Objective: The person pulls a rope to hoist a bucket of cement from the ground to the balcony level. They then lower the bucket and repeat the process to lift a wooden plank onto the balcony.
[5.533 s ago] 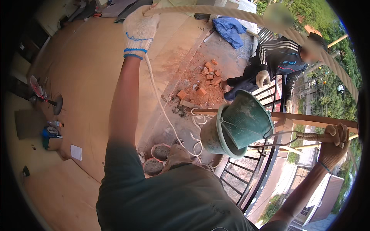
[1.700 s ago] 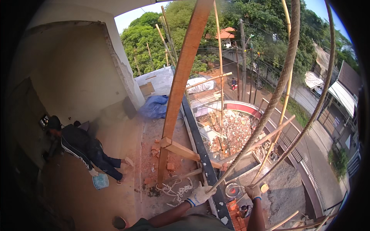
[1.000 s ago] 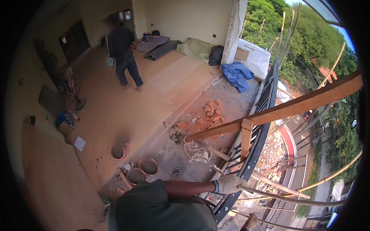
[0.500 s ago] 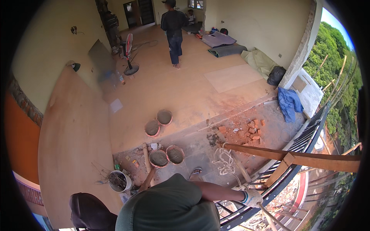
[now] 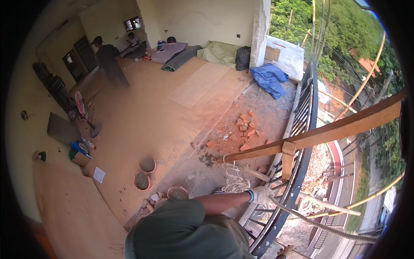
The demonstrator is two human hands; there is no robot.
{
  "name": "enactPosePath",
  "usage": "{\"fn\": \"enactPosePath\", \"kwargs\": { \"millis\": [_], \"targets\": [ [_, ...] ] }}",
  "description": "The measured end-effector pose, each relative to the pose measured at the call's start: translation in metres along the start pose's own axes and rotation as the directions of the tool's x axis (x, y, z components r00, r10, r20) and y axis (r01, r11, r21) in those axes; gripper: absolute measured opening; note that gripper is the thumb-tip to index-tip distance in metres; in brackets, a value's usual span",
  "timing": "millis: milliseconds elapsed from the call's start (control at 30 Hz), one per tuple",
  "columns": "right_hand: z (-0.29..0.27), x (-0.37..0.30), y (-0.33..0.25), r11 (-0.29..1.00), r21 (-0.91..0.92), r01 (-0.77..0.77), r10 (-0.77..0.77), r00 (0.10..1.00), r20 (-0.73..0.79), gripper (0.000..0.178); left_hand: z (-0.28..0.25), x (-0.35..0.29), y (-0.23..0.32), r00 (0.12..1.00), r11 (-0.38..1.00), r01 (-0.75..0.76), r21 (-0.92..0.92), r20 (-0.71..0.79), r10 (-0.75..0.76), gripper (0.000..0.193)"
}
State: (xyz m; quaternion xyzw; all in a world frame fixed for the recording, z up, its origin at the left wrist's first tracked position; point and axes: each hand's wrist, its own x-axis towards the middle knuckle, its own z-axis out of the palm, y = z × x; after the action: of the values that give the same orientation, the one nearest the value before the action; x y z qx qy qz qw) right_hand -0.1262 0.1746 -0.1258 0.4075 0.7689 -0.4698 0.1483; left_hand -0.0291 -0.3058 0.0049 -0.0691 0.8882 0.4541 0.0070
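As you lean over the balcony edge, your gloved left hand point(image 5: 261, 195) is clenched around the rope point(image 5: 319, 221), gripping it just where it crosses the black metal railing point(image 5: 288, 203). From that grip the rope's long axis runs outward and down to your right, past the railing and toward the ground below; its slack end lies the other way, in a loose white coil point(image 5: 235, 180) on the floor just behind the glove. Your right hand point(image 5: 284, 251) shows only as a sliver at the lower edge, beyond the railing, and whether it is clenched or released cannot be told; it does not visibly touch the rope. The left hand is therefore the one on the line, with the free run lying rightward and outward from it.

Near your shoulder stand several round mortar pans point(image 5: 141, 180) on the floor. Above the coil, a slanted timber beam point(image 5: 319, 134) projects out over the railing. Farther in, broken red bricks point(image 5: 242, 127) lie scattered, then a blue tarpaulin point(image 5: 268, 77). At the far side of the room a person in dark clothes point(image 5: 110, 60) stands near some mats.
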Motion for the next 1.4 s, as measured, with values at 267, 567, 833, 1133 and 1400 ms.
{"fn": "enactPosePath", "kwargs": {
  "millis": [267,567,833,1133,1400],
  "targets": [
    [-0.006,-0.108,0.030,0.981,0.080,0.175,-0.166,0.980,-0.113,0.057,-0.003,0.040,-0.029,0.915,0.997,-0.069,0.029,0.400,0.052,0.027],
    [0.008,-0.283,0.095,0.879,-0.082,0.469,-0.459,0.789,-0.408,0.033,-0.021,0.069,-0.003,0.869,0.920,-0.334,0.204,0.445,0.216,0.030],
    [-0.028,-0.393,0.173,0.956,0.042,0.291,-0.208,0.769,-0.604,0.026,0.047,0.119,0.095,0.627,0.659,-0.740,-0.137,0.216,0.749,0.023],
    [-0.100,-0.358,0.218,0.946,0.151,0.286,-0.022,0.523,-0.852,0.024,0.087,0.198,0.054,0.848,0.748,-0.330,0.576,-0.167,0.502,0.041],
    [-0.131,-0.324,0.268,0.944,-0.285,-0.168,-0.197,0.404,-0.893,0.024,0.108,0.205,0.090,0.965,0.699,0.081,0.710,-0.232,0.125,0.044]
  ]
}}
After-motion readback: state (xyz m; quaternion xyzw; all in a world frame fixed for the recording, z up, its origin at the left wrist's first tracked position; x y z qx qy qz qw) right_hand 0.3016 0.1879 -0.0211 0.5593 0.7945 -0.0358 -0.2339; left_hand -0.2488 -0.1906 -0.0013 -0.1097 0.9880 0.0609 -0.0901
